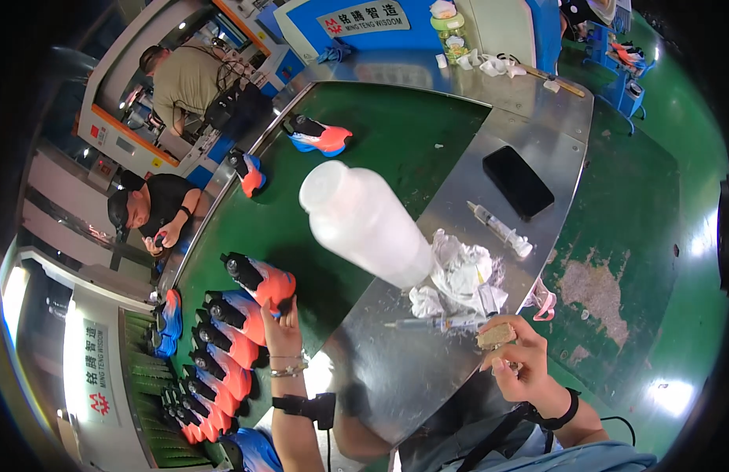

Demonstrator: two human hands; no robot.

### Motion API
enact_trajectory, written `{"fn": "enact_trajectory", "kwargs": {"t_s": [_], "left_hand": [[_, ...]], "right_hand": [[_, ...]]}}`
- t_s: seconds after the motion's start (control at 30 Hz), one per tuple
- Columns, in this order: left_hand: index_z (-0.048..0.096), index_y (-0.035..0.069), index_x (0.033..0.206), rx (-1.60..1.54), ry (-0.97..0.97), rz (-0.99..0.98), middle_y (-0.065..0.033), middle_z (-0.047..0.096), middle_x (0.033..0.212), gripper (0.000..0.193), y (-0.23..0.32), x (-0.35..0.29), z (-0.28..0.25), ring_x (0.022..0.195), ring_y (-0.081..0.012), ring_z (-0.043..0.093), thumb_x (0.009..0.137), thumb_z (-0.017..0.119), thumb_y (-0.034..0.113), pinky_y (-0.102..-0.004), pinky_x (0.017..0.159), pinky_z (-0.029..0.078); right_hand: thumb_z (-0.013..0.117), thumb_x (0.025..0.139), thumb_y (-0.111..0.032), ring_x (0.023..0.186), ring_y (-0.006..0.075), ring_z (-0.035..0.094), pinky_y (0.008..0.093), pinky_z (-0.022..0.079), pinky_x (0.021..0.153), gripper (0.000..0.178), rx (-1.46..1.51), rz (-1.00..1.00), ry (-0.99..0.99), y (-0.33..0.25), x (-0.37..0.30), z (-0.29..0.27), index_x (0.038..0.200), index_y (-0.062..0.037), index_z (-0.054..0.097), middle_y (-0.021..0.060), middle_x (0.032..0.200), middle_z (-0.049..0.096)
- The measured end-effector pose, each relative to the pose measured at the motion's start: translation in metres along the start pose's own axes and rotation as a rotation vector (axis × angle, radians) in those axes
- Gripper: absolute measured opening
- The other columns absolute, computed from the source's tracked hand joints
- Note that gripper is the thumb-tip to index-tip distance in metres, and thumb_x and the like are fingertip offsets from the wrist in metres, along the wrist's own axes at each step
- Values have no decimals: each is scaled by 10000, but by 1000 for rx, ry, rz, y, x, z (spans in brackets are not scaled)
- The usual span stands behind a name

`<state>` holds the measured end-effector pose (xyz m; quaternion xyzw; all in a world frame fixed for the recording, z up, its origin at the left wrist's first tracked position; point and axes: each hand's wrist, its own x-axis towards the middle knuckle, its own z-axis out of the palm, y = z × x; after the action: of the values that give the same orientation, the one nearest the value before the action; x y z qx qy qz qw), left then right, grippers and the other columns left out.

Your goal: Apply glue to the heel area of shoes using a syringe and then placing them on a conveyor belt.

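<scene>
Head view: shoe (262, 285) at left, tan block (497, 336) at right

Left hand (283, 321) touches the orange end of the shoe, which sits at the far end of a row of shoes (227, 338). Fingertips partly hidden; from here, can't tell whether they're closed. Right hand (526, 360) pinches the small block in curled fingers, by the edge of the metal worktop (396, 377). Near it: a syringe (439, 322), crumpled paper (465, 271). White bottle (364, 224) just beyond the paper.
</scene>
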<state>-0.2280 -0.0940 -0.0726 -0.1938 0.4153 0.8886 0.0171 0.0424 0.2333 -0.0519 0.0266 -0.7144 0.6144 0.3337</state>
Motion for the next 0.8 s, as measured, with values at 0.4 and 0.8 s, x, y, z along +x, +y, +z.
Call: {"fn": "enact_trajectory", "kwargs": {"t_s": [0.4,0.8], "left_hand": [[364,-76,1332,-147,-214,-467,-176,474,1345,537,-84,107,158,1198,-240,512,996,391,342,-329,1021,445],[471,-62,1206,228,-301,62,-140,575,1118,594,-155,298,270,1060,-236,571,844,697,351,-403,962,514]], "right_hand": [[591,736,-233,810,236,642,312,503,670,160,26,-38,-194,42,17,-33,688,-137,710,118,913,670],[543,852,-235,852,291,604,414,446,662,288,247,214,-171,28,64,-38,670,-40,652,99,759,628]]}}
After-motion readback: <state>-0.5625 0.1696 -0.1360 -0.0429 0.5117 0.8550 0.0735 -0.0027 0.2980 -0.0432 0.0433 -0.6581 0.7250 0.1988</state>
